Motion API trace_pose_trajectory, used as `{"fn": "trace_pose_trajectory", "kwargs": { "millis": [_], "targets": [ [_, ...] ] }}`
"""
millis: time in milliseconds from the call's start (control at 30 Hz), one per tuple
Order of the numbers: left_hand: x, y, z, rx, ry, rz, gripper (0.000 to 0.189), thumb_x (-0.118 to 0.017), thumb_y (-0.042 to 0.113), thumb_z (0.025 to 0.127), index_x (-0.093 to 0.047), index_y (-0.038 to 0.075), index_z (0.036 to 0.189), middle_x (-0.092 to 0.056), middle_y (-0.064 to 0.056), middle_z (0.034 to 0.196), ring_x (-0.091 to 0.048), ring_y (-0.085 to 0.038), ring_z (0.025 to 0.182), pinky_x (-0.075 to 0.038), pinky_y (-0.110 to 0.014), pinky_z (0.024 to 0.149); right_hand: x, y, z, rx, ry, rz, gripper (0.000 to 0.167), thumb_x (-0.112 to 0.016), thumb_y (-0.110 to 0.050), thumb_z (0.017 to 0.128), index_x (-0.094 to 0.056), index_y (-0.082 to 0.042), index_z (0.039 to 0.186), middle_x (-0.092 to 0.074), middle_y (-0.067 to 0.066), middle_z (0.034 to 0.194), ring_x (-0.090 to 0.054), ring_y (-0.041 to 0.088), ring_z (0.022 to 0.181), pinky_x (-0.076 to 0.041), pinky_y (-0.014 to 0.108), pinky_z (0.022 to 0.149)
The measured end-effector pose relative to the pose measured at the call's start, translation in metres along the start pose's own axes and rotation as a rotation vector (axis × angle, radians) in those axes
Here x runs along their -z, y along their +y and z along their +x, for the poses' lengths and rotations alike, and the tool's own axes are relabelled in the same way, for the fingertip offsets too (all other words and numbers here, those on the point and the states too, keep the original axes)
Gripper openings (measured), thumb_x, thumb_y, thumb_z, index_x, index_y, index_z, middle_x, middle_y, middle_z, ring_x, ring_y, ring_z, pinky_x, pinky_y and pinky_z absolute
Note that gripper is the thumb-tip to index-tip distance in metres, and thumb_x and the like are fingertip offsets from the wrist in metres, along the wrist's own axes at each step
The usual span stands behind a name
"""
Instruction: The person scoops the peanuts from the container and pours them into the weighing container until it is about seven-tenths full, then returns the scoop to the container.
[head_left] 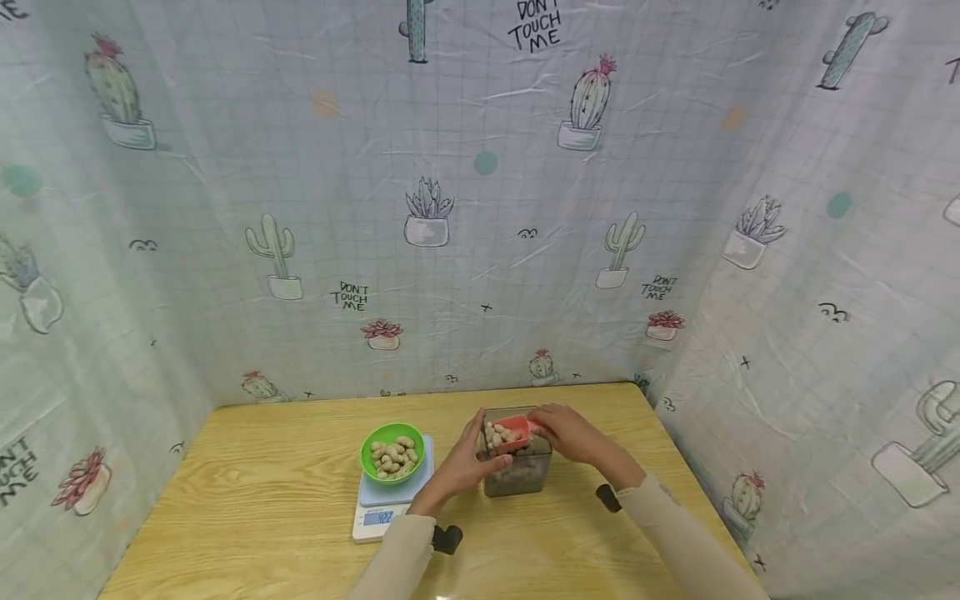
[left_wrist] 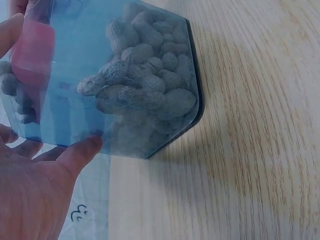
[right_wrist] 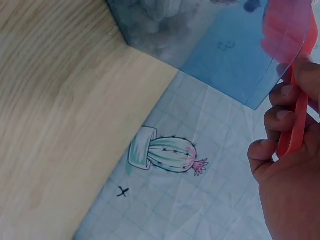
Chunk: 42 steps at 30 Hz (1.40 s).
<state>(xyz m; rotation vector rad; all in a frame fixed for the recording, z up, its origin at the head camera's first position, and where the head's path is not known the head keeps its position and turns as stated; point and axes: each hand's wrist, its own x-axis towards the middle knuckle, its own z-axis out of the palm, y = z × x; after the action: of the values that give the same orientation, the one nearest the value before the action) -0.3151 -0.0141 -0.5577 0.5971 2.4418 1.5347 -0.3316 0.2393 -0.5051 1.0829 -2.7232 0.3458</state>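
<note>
At the bin (head_left: 517,481), right grip (head_left: 566,432) holds scoop (head_left: 522,427) (peanuts (head_left: 501,434) aboard).

"DON'T TOUCH ME" is printed several times on the curtain (head_left: 315,175), cut short at some edges, among small x-shaped marks, while what seems to be 422 is shown on the scale (head_left: 396,493).
</note>
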Motion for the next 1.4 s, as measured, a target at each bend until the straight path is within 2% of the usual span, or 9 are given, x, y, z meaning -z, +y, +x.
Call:
{"fn": "trace_pose_trajectory", "kwargs": {
  "millis": [167,400,667,800,933,1067,1267,1400],
  "targets": [
    [0.001,0.0,0.0,-0.001,0.01,-0.006,0.102,-0.07,0.053,0.087,-0.002,0.03,0.159,-0.006,-0.01,0.167,-0.017,-0.041,0.151,-0.029,-0.065,0.112,-0.002,0.002,-0.003,-0.013,0.018,0.046,0.023,-0.054,-0.017,0.101,-0.063,-0.009,0.121,-0.067,0.005,0.107,-0.064,0.022,0.096,-0.053,0.041,0.084],
    [0.001,-0.001,0.001,-0.022,-0.004,0.004,0.103,-0.07,0.054,0.086,-0.003,0.026,0.16,-0.006,-0.013,0.166,-0.016,-0.043,0.15,-0.031,-0.064,0.111,-0.004,0.003,-0.012,-0.12,0.029,0.158,0.027,-0.051,-0.017,0.103,-0.062,-0.01,0.126,-0.067,0.006,0.113,-0.064,0.024,0.101,-0.051,0.044,0.086],
    [0.004,0.002,0.001,-0.017,-0.026,0.005,0.106,-0.07,0.055,0.086,-0.002,0.024,0.16,-0.006,-0.016,0.166,-0.017,-0.045,0.149,-0.03,-0.066,0.111,0.001,0.009,-0.019,-0.128,0.121,0.135,0.024,-0.052,-0.02,0.102,-0.065,-0.007,0.117,-0.069,0.009,0.111,-0.065,0.029,0.104,-0.052,0.048,0.088],
    [0.007,0.004,-0.001,-0.022,-0.037,-0.003,0.107,-0.07,0.055,0.085,0.0,0.024,0.16,-0.004,-0.014,0.166,-0.021,-0.045,0.148,-0.031,-0.063,0.111,0.009,0.007,-0.018,-0.151,0.114,0.14,0.024,-0.052,-0.018,0.102,-0.063,-0.006,0.119,-0.068,0.011,0.113,-0.064,0.031,0.106,-0.051,0.049,0.089],
    [0.013,0.007,-0.002,-0.035,-0.015,0.027,0.107,-0.07,0.056,0.085,0.0,0.027,0.16,-0.002,-0.01,0.167,-0.022,-0.042,0.149,-0.032,-0.061,0.113,0.018,0.005,-0.015,-0.182,0.085,0.14,0.027,-0.05,-0.02,0.103,-0.062,-0.005,0.122,-0.066,0.012,0.116,-0.063,0.032,0.109,-0.051,0.049,0.091],
    [0.02,0.012,-0.005,-0.045,0.017,0.065,0.104,-0.07,0.054,0.086,-0.001,0.028,0.16,-0.002,-0.009,0.167,-0.022,-0.041,0.149,-0.031,-0.06,0.113,0.025,0.003,-0.011,-0.177,0.083,0.124,0.03,-0.047,-0.024,0.105,-0.061,-0.005,0.124,-0.067,0.012,0.117,-0.064,0.031,0.109,-0.051,0.049,0.092],
    [0.036,0.024,-0.012,-0.047,0.066,0.111,0.103,-0.068,0.057,0.086,-0.001,0.03,0.159,-0.004,-0.01,0.167,-0.018,-0.041,0.15,-0.029,-0.064,0.112,0.038,-0.005,-0.005,-0.097,0.143,0.1,0.026,-0.048,-0.021,0.104,-0.062,-0.006,0.12,-0.068,0.009,0.108,-0.064,0.028,0.102,-0.051,0.047,0.087],
    [0.048,0.03,-0.019,-0.049,0.107,0.103,0.099,-0.069,0.048,0.089,-0.004,0.028,0.16,-0.007,-0.011,0.167,-0.017,-0.041,0.151,-0.026,-0.067,0.112,0.044,-0.011,-0.002,-0.064,0.167,0.084,0.025,-0.049,-0.02,0.104,-0.063,-0.007,0.12,-0.068,0.007,0.109,-0.065,0.027,0.103,-0.052,0.046,0.088]
  ]
}}
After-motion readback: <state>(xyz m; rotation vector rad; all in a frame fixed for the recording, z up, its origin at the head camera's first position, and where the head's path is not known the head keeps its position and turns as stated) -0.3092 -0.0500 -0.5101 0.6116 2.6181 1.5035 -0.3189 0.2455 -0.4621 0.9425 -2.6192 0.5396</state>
